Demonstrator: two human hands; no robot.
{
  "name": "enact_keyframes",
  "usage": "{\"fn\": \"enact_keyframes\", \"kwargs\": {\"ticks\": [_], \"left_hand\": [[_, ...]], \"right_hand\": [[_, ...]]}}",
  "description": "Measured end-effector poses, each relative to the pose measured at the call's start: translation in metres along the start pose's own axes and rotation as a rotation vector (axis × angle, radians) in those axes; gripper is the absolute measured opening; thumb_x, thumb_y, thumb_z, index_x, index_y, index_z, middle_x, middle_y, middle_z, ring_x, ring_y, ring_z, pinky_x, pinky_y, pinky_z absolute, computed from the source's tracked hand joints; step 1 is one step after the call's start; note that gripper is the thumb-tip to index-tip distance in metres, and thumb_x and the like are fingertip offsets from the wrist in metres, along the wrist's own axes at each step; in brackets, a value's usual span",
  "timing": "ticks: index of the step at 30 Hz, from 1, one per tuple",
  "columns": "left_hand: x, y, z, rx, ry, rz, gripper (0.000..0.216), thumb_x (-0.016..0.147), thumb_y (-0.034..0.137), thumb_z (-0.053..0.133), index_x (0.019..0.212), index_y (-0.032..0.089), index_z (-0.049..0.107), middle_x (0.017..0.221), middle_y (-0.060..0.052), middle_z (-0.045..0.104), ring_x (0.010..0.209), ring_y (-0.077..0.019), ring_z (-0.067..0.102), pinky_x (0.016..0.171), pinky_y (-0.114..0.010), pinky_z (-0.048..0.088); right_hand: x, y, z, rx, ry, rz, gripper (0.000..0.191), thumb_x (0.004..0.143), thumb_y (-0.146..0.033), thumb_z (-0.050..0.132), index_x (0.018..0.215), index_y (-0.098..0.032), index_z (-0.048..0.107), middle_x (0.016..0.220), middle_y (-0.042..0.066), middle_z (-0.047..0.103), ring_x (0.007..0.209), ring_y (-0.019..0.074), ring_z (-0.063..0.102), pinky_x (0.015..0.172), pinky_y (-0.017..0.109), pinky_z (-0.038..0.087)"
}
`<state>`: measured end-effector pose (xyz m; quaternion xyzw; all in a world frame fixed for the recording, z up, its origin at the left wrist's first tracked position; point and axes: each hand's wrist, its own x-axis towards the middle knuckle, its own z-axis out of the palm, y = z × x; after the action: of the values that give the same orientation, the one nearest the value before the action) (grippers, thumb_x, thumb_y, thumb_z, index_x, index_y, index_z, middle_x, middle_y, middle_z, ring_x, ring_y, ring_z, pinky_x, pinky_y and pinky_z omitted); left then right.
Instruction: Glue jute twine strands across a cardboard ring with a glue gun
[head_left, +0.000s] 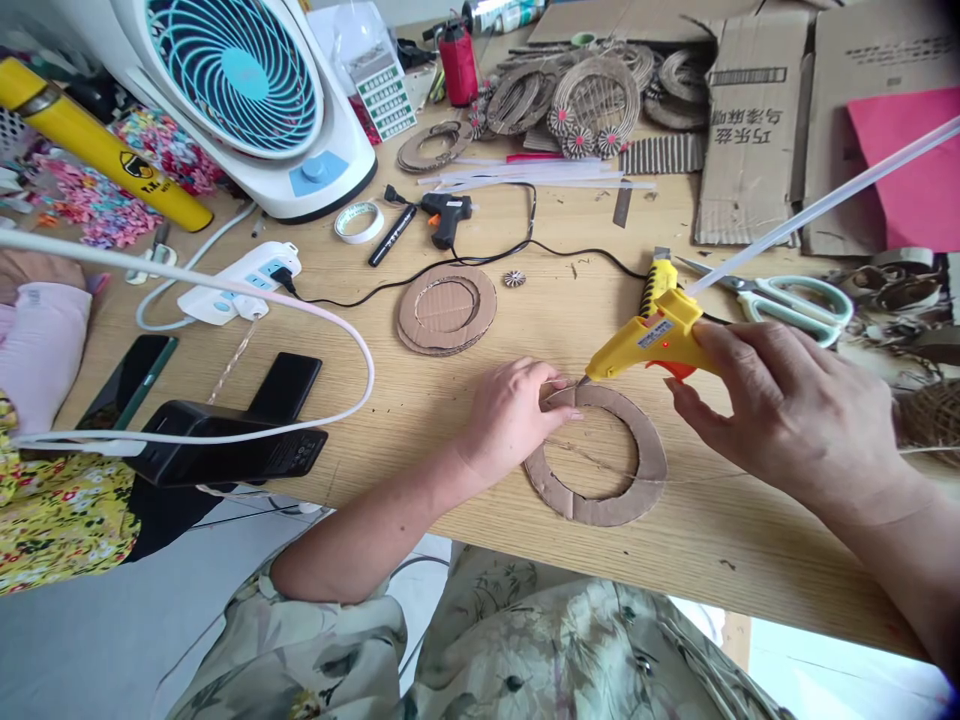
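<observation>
A flat cardboard ring [651, 465] lies on the table near the front edge. My left hand [517, 415] pinches its upper left rim between thumb and fingers. A thin strand crosses the ring's opening; whether its end is in my fingers is hidden. My right hand [787, 410] grips a yellow hot glue gun [656, 335], a long clear glue stick [825, 205] jutting from its back. The nozzle points down at the rim, right beside my left fingertips. Whether it touches the cardboard I cannot tell. The gun's red trigger [673, 369] shows below its body.
Scissors [802, 305] and a yellow utility knife [658, 280] lie beyond my right hand. Further back are a cardboard disc [448, 310], a black glue gun [447, 215] and its cord. A power strip [240, 280], fan [247, 100] and another person's sleeve [45, 345] are at left.
</observation>
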<state>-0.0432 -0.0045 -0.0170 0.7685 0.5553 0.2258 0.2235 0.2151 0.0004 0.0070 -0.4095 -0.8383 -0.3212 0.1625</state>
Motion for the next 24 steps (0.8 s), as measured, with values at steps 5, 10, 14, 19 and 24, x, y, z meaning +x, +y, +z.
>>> {"fn": "enact_keyframes", "kwargs": {"ticks": [5, 10, 14, 19, 24], "left_hand": [[-0.0003, -0.0003, 0.0001, -0.003, 0.002, 0.003, 0.032, 0.071, 0.027, 0.089, 0.092, 0.019, 0.066, 0.100, -0.001, 0.074, 0.095, -0.0217, 0.069, 0.082, -0.034, 0.050], [0.0000, 0.0000, -0.0001, 0.003, -0.005, 0.002, 0.031, 0.072, 0.027, 0.088, 0.092, 0.019, 0.066, 0.099, -0.001, 0.073, 0.094, -0.0217, 0.069, 0.082, -0.034, 0.050], [0.0002, -0.0005, -0.0002, -0.003, -0.009, 0.008, 0.031, 0.072, 0.028, 0.088, 0.091, 0.019, 0.065, 0.099, -0.001, 0.073, 0.094, -0.0215, 0.069, 0.081, -0.034, 0.050], [0.0000, -0.0006, -0.0007, 0.000, -0.010, 0.012, 0.031, 0.072, 0.027, 0.088, 0.092, 0.019, 0.065, 0.099, -0.001, 0.073, 0.094, -0.0214, 0.069, 0.082, -0.034, 0.050], [-0.0002, 0.0001, -0.0009, -0.009, -0.009, 0.001, 0.031, 0.072, 0.027, 0.088, 0.092, 0.019, 0.065, 0.100, -0.001, 0.073, 0.094, -0.0212, 0.069, 0.083, -0.034, 0.050]], "right_hand": [[-0.0006, 0.0005, -0.0009, 0.008, 0.018, -0.007, 0.042, 0.084, -0.037, 0.066, 0.117, -0.010, 0.063, 0.090, 0.007, 0.068, 0.072, 0.0186, 0.055, 0.056, 0.029, 0.040], [-0.0001, 0.0018, -0.0016, 0.002, 0.030, -0.009, 0.044, 0.084, -0.037, 0.067, 0.118, -0.010, 0.063, 0.090, 0.007, 0.068, 0.073, 0.0190, 0.056, 0.056, 0.030, 0.041], [0.0004, 0.0023, -0.0017, 0.007, 0.025, -0.016, 0.043, 0.084, -0.035, 0.067, 0.118, -0.010, 0.062, 0.090, 0.007, 0.069, 0.072, 0.0192, 0.055, 0.056, 0.030, 0.042], [0.0017, 0.0008, -0.0014, 0.004, 0.022, -0.018, 0.043, 0.084, -0.037, 0.068, 0.118, -0.010, 0.062, 0.090, 0.007, 0.069, 0.072, 0.0191, 0.056, 0.056, 0.030, 0.042], [0.0007, 0.0006, -0.0015, -0.002, 0.019, -0.015, 0.045, 0.084, -0.037, 0.069, 0.119, -0.011, 0.061, 0.090, 0.007, 0.069, 0.072, 0.0190, 0.056, 0.057, 0.030, 0.042]]}}
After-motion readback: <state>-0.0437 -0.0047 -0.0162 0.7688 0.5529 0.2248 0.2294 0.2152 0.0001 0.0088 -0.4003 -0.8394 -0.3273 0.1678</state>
